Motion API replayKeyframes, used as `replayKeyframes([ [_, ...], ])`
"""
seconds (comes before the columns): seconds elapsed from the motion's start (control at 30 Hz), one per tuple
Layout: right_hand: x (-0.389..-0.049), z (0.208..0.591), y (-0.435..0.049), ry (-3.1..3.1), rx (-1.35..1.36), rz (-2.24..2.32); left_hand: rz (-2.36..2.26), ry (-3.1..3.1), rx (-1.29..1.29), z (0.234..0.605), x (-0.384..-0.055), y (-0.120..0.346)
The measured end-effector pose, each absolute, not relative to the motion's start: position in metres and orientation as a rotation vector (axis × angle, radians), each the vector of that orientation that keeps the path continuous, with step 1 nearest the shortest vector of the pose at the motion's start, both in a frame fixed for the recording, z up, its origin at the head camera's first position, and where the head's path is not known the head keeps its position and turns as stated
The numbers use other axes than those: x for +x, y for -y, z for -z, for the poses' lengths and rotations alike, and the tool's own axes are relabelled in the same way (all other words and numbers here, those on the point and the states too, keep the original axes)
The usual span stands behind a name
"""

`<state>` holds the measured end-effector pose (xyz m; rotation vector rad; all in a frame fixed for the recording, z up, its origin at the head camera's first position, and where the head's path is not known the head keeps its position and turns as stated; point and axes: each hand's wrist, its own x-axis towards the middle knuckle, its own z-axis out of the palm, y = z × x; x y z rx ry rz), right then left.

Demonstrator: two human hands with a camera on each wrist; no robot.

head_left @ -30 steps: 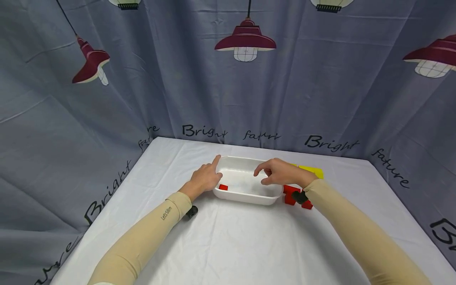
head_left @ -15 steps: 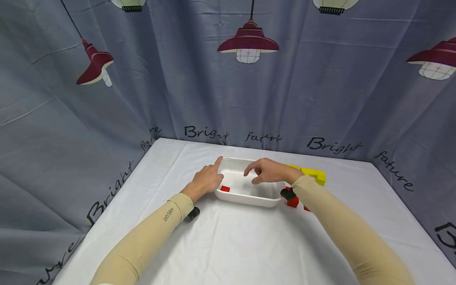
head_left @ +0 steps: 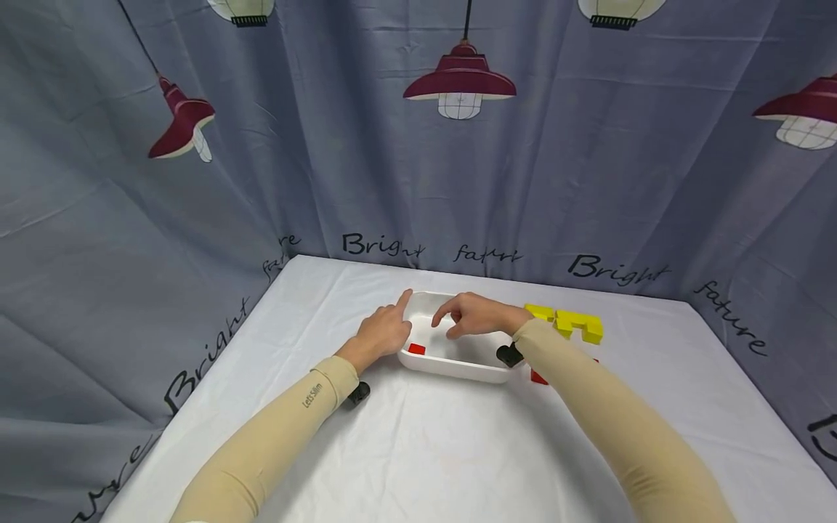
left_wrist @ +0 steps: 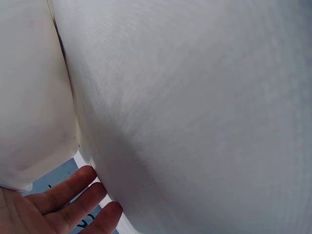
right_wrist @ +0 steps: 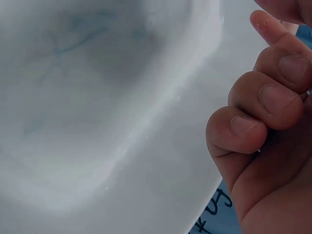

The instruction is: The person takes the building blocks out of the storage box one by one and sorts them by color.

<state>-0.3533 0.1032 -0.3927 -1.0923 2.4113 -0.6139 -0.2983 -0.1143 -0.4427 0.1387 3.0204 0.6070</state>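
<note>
A white rectangular tray stands on the table with a small red block in its near left corner. At the tray's left end, my left hand touches the rim with a straight index finger. Its other fingers extend loosely outside the tray wall in the left wrist view; the thumb is hidden there. Over the inside of the tray hovers my right hand, thumb and index finger apart with nothing between them. In the right wrist view its remaining fingers curl loosely.
Yellow blocks lie beyond the right forearm, right of the tray. A red block shows partly behind the right sleeve. White cloth covers the table, and a grey printed curtain hangs behind it.
My right hand has moved left across the tray, and more of the yellow blocks shows while the forearm covers more of the red ones. The left hand stays at the rim.
</note>
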Motion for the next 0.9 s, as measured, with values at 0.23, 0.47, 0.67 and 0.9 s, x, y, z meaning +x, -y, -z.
replayKeyframes([
  [0.23, -0.358, 0.406, -0.094, -2.384, -1.054, 0.584, -0.613, -3.015, 0.138, 0.444, -0.296, 0.113],
  [0.47, -0.358, 0.405, -0.081, -2.349, -1.159, 0.531, -0.594, -3.047, 0.18, 0.442, -0.296, 0.115],
  [0.67, -0.356, 0.407, -0.074, -2.291, -1.173, 0.567, -0.611, -3.051, 0.181, 0.441, -0.296, 0.114],
  [0.9, -0.355, 0.407, -0.068, -2.251, -1.162, 0.572, -0.608, -3.051, 0.189, 0.441, -0.296, 0.115],
])
